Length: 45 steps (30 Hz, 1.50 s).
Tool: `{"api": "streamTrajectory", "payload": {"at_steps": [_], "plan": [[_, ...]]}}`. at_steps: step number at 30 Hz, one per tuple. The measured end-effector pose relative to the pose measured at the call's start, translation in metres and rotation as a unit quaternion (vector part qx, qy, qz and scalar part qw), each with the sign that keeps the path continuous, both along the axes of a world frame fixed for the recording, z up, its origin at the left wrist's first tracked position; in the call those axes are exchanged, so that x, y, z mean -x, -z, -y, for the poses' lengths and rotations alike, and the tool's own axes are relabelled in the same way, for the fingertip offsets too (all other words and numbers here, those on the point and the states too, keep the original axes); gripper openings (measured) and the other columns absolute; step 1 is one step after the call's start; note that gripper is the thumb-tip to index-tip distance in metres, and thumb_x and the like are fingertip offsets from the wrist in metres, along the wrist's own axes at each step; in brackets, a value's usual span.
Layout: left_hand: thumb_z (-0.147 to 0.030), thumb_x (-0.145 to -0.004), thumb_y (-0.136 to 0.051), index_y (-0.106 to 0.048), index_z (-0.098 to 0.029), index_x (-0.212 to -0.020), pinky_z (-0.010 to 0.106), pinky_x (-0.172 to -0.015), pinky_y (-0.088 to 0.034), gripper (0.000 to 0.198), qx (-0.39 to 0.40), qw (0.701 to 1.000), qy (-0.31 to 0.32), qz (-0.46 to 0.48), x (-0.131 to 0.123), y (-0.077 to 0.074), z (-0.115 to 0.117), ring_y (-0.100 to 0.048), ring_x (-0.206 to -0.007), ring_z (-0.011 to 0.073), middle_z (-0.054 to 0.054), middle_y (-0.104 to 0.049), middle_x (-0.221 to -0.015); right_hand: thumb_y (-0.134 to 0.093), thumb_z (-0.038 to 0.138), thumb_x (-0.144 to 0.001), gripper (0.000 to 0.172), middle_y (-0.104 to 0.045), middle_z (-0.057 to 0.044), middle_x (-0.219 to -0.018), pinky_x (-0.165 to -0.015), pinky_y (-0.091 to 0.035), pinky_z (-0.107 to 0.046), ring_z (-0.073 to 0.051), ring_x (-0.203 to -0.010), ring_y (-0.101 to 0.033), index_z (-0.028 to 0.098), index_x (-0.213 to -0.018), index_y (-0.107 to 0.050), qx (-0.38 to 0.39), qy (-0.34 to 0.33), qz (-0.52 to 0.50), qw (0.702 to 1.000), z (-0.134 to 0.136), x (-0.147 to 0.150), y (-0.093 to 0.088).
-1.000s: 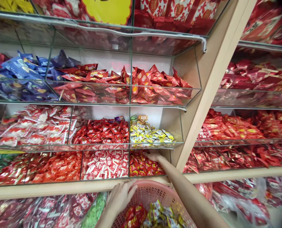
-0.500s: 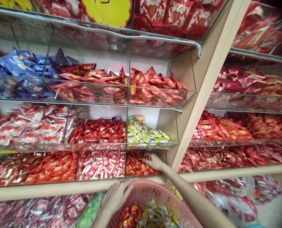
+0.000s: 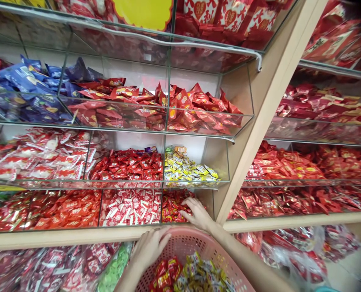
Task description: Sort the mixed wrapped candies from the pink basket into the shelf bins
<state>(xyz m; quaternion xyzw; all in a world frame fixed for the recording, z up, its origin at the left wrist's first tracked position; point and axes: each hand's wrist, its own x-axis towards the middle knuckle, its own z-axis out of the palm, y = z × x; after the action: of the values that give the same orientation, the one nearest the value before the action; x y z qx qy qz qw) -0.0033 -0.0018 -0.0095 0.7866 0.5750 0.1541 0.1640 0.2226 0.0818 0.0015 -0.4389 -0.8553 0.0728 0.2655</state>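
Note:
My left hand (image 3: 150, 248) curls over the rim of a pink plastic mesh basket (image 3: 212, 253) and grips it. The basket holds loose red packets (image 3: 165, 271) and yellow-and-white wrapped sweets (image 3: 198, 271). My right hand (image 3: 197, 213) reaches into the lowest glass bin, its spread fingers on red-and-yellow wrapped sweets (image 3: 171, 207). I cannot see anything held in it. The basket's lower part is cut off by the bottom of the view.
Glass-fronted bins of wrapped sweets (image 3: 128, 162) fill the shelves ahead, divided by glass panels. A light wooden upright (image 3: 259, 121) separates them from more red packets at right. Bagged red goods (image 3: 292, 253) lie below the wooden shelf edge (image 3: 61, 239).
My right hand has moved lower in the view, to the front of the bin, and its fingers have spread. My left hand remains on the basket rim.

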Motion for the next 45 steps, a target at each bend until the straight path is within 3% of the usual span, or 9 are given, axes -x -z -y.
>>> {"api": "streamTrajectory", "payload": {"at_steps": [5,9,14,18,25,31,36,45], "plan": [[-0.05,-0.091,-0.027,-0.051,-0.038,-0.124,0.032,-0.09,-0.043,0.043,-0.003,1.0,0.004,0.002,-0.001,-0.002,0.0,-0.059,-0.104,0.0201,-0.003,-0.063,-0.117,-0.046,0.043,-0.087,0.031,-0.056,-0.008,-0.109,-0.09,-0.038,-0.037,-0.021,-0.101,-0.051,0.021,-0.108,-0.053,-0.005,-0.016,0.014,1.0,0.009,0.002,-0.005],[-0.05,-0.091,-0.027,-0.051,-0.038,-0.125,0.031,-0.091,-0.043,0.043,-0.005,1.0,0.003,0.005,-0.001,-0.003,0.001,-0.06,-0.104,0.0198,-0.003,-0.063,-0.117,-0.043,0.053,-0.086,0.045,-0.058,-0.01,-0.111,-0.092,-0.037,-0.037,-0.023,-0.104,-0.052,0.019,-0.114,-0.053,0.043,-0.01,0.003,0.999,0.006,0.002,-0.015],[-0.051,-0.091,-0.026,-0.052,-0.036,-0.124,0.032,-0.091,-0.042,0.045,-0.004,1.0,0.0,-0.004,-0.001,-0.003,0.002,-0.059,-0.105,0.0208,-0.001,-0.064,-0.116,-0.024,0.057,-0.09,0.057,-0.067,-0.008,-0.091,-0.079,-0.042,-0.033,-0.021,-0.084,-0.059,0.018,-0.092,-0.065,0.164,-0.008,-0.044,0.985,-0.012,0.002,-0.032],[-0.051,-0.091,-0.026,-0.052,-0.036,-0.124,0.032,-0.092,-0.042,0.045,-0.002,1.0,0.001,-0.002,-0.001,-0.003,0.002,-0.058,-0.105,0.0205,-0.001,-0.064,-0.117,-0.021,0.06,-0.089,0.062,-0.069,-0.007,-0.085,-0.08,-0.042,-0.035,-0.023,-0.081,-0.059,0.018,-0.087,-0.067,0.202,0.017,-0.091,0.975,-0.021,0.001,-0.035],[-0.052,-0.091,-0.026,-0.051,-0.036,-0.125,0.033,-0.092,-0.041,0.046,0.006,1.0,-0.001,-0.001,-0.001,-0.004,0.001,-0.058,-0.107,0.0207,-0.001,-0.063,-0.118,-0.025,0.052,-0.091,0.054,-0.066,-0.005,-0.078,-0.075,-0.042,-0.032,-0.019,-0.074,-0.057,0.017,-0.078,-0.064,0.153,0.003,-0.066,0.986,-0.016,-0.005,-0.03],[-0.051,-0.091,-0.027,-0.051,-0.036,-0.125,0.032,-0.091,-0.042,0.045,0.01,1.0,0.0,-0.005,-0.001,-0.006,0.002,-0.058,-0.105,0.0211,-0.001,-0.063,-0.118,-0.041,0.032,-0.091,0.022,-0.061,-0.007,-0.095,-0.084,-0.04,-0.032,-0.019,-0.092,-0.053,0.019,-0.094,-0.059,0.022,-0.021,-0.036,0.999,0.009,-0.019,-0.029],[-0.05,-0.091,-0.026,-0.051,-0.035,-0.126,0.033,-0.09,-0.043,0.046,0.009,1.0,0.003,-0.007,-0.002,-0.008,0.002,-0.058,-0.106,0.0219,0.0,-0.063,-0.118,-0.047,0.023,-0.088,0.011,-0.059,-0.005,-0.092,-0.075,-0.04,-0.03,-0.019,-0.088,-0.051,0.021,-0.089,-0.057,0.005,-0.015,0.062,0.998,0.029,-0.024,-0.024],[-0.051,-0.091,-0.025,-0.052,-0.035,-0.125,0.034,-0.092,-0.042,0.046,0.0,1.0,0.005,-0.021,-0.001,-0.006,0.001,-0.059,-0.106,0.0219,0.0,-0.063,-0.118,-0.054,0.026,-0.085,0.018,-0.058,-0.007,-0.096,-0.072,-0.037,-0.031,-0.021,-0.089,-0.05,0.021,-0.102,-0.059,0.002,0.009,0.142,0.99,0.028,-0.02,-0.025]]}}
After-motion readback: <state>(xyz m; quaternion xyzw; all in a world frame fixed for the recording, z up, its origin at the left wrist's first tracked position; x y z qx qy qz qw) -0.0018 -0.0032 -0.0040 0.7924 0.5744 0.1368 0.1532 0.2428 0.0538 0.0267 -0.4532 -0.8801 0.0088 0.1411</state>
